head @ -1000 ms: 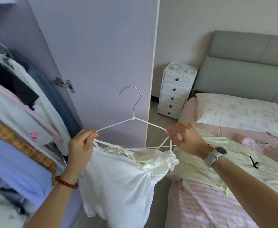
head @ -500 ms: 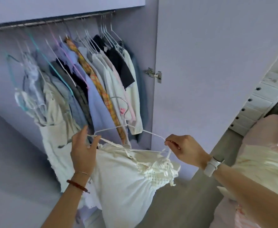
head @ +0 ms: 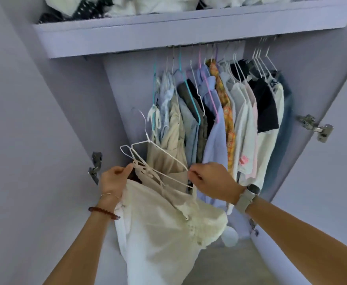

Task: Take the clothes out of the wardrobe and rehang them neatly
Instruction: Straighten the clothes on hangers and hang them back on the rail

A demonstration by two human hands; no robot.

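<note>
Gripping the hanger ends, left hand and right hand pinch both straps; the dress may slip off short of the rail.

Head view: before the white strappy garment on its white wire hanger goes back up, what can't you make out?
- Hanging rail: almost wholly hidden behind the lilac shelf edge.
- White wire hanger: hook thin and blurred.
- White strappy garment: hem cut off by the bottom edge.
- Folded items on the shelf: cut off by the top edge.
- Left hand, right hand: fingertips curled away, strap grip unclear.
</note>
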